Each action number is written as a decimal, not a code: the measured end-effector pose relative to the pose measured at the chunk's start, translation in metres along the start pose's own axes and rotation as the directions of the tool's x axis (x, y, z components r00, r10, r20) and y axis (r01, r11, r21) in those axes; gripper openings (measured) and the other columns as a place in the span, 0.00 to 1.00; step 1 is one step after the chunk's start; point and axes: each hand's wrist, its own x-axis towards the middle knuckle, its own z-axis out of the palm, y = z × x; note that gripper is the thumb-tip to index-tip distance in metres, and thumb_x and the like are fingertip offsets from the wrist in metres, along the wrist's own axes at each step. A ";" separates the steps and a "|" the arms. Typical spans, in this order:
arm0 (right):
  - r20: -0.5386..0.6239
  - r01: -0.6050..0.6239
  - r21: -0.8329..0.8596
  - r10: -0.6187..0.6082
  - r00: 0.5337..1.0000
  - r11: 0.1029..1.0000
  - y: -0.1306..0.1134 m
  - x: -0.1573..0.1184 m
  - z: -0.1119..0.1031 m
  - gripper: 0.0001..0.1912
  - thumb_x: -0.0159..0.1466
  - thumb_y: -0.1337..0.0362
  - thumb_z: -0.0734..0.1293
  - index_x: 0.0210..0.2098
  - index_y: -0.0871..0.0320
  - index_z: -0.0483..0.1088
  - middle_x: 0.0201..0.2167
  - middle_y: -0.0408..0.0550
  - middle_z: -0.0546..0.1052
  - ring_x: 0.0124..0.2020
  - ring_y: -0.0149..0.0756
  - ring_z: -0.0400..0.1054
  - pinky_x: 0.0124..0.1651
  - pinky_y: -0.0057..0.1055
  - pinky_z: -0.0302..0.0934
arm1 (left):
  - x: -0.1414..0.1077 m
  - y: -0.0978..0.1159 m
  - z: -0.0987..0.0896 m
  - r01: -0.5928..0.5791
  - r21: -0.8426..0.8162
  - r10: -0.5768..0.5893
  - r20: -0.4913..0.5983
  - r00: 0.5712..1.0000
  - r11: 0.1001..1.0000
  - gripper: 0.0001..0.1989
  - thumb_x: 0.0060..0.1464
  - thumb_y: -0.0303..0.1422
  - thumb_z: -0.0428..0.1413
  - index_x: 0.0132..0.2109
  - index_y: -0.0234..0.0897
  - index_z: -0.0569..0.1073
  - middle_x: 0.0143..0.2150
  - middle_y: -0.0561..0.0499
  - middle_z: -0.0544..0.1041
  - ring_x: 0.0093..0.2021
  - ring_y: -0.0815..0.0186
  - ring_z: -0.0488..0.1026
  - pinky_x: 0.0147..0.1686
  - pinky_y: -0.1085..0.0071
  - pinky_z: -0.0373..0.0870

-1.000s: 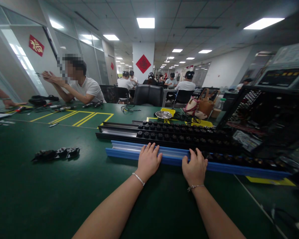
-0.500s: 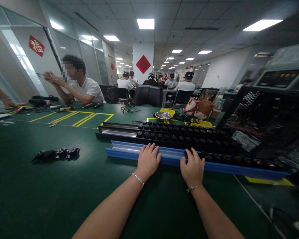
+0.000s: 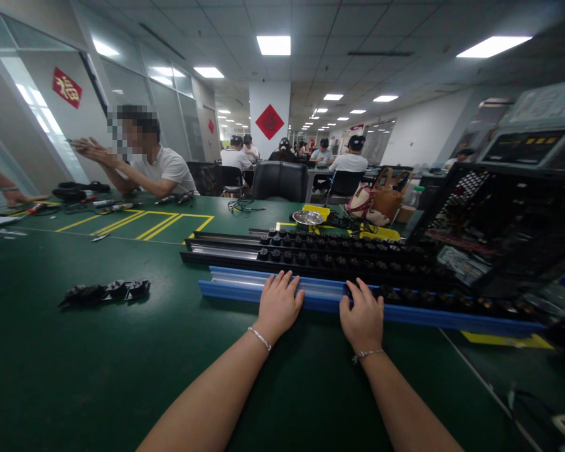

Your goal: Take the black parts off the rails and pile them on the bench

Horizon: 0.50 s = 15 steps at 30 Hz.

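Note:
A long blue rail (image 3: 245, 290) lies across the green table, its right part filled with a row of black parts (image 3: 442, 300). On the rail's left half rests my left hand (image 3: 281, 301), fingers spread a little. My right hand (image 3: 362, 314) lies further right on the same rail, its fingers at the left end of the black row, partly apart; whether it presses a black part is hidden. Behind the blue rail are black rails (image 3: 226, 252) holding more black parts. A short strip of black parts (image 3: 115, 290) sits on the table at the left.
A metal dish (image 3: 307, 217) and yellow trays (image 3: 379, 233) stand behind the rails. At the right is an open black metal case (image 3: 522, 220). Across the table sits a person (image 3: 155, 163) with raised hands; another person's hand (image 3: 21, 197) rests at the far left.
My right hand has shifted very slightly on the blue rail, while my left hand stays put. The seated person's raised hands have moved a little left. The whole view is shifted slightly.

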 end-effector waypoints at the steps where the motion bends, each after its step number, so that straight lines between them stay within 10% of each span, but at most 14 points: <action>1: 0.000 0.000 0.001 0.000 1.000 1.000 0.000 0.000 0.000 0.22 0.62 0.63 0.54 0.52 0.61 0.68 0.56 0.57 0.67 0.55 0.45 0.61 0.62 0.55 0.44 | 0.000 0.000 0.000 0.000 0.002 0.000 0.000 1.000 1.000 0.21 0.62 0.41 0.41 0.56 0.41 0.69 0.59 0.48 0.68 0.61 0.60 0.61 0.60 0.57 0.55; 15: -0.012 0.032 0.052 -0.031 0.999 0.998 -0.002 -0.002 0.002 0.21 0.61 0.64 0.54 0.50 0.62 0.66 0.56 0.58 0.68 0.56 0.45 0.61 0.62 0.52 0.44 | 0.000 0.000 0.000 0.002 0.000 -0.002 0.008 1.000 1.000 0.22 0.62 0.41 0.40 0.56 0.41 0.69 0.60 0.48 0.68 0.61 0.60 0.61 0.60 0.57 0.55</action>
